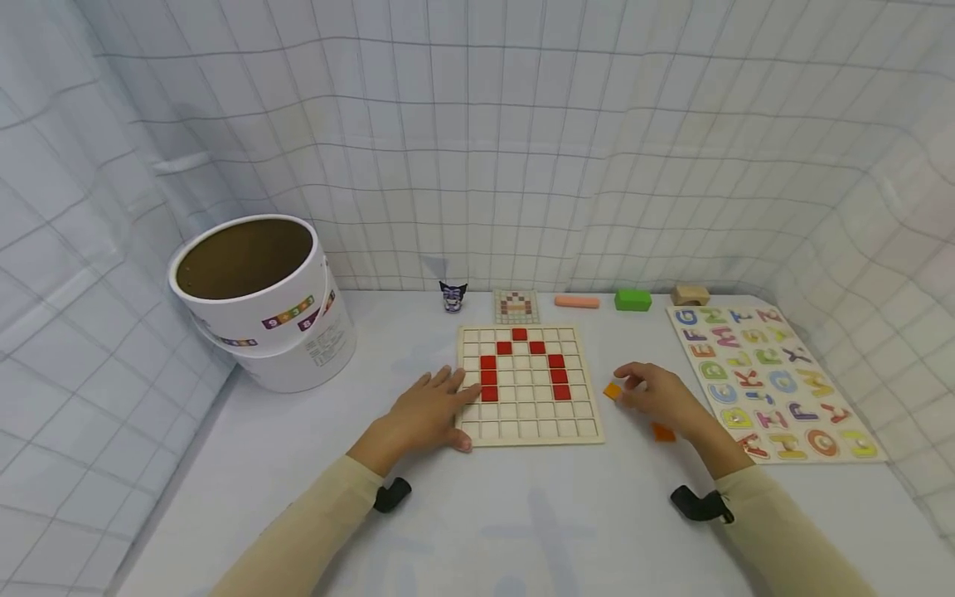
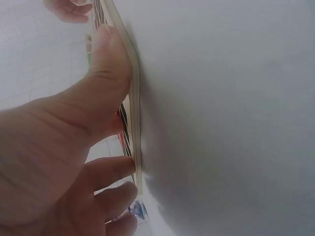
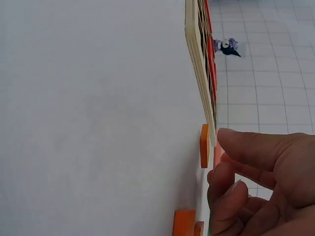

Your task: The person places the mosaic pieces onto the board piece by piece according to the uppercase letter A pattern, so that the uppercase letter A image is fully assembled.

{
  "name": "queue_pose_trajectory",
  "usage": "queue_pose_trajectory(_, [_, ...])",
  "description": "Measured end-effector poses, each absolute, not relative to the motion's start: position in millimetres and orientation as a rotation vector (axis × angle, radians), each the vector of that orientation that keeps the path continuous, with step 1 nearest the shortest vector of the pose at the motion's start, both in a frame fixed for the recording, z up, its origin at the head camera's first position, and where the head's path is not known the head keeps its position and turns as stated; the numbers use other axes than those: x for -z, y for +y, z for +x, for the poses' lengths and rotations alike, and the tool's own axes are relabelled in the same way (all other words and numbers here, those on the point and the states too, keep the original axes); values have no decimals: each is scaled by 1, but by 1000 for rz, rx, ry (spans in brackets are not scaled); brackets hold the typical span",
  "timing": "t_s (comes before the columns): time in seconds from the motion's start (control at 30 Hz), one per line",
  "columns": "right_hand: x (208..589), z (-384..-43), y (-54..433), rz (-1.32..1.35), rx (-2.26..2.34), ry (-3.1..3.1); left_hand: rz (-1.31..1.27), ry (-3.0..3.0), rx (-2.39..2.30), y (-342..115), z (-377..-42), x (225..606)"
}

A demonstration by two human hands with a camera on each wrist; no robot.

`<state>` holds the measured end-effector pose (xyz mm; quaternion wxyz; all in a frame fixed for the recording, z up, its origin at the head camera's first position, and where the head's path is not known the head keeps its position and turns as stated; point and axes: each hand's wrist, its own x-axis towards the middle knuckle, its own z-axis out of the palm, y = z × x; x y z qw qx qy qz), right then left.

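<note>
A wooden grid board (image 1: 525,419) lies on the table, with several red square tiles (image 1: 519,334) set in it in an arch shape. My left hand (image 1: 429,412) lies spread at the board's left side, its fingertips and thumb at the edge. An orange tile (image 1: 613,390) rests on the table just right of the board. My right hand (image 1: 659,398) is right beside it, thumb and forefinger apart with nothing between them. In the right wrist view the orange tile (image 3: 204,146) is close by the thumb tip. More orange tiles (image 1: 663,432) lie partly under the right hand.
Behind the board stand a small pattern card (image 1: 516,307), a dark figurine (image 1: 453,297), a salmon stick (image 1: 577,302), a green block (image 1: 632,300) and a wooden block (image 1: 690,295). A white bucket (image 1: 298,365) is at left, an alphabet board (image 1: 783,385) at right.
</note>
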<state>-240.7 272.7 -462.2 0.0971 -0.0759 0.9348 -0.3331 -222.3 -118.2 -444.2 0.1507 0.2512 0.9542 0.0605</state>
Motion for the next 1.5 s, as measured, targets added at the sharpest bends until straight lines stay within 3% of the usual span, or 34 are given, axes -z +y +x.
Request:
queue_pose_trajectory(0.73, [463,-246,264,-232,990,2729,740,2723,-251,-121,-226,447])
queue_pose_trajectory(0.97, [459,-255,261,-245,1307,2550,725,2727,-271,-122,-226,447])
queue_pose_trajectory(1.2, [454,-280,211,-241,1699,2215,718,2706,-306,-122,-225,448])
queue_pose_trajectory(1.5, [461,-294,133,-355,1504,2228,707,2706,-300,-121,-225,445])
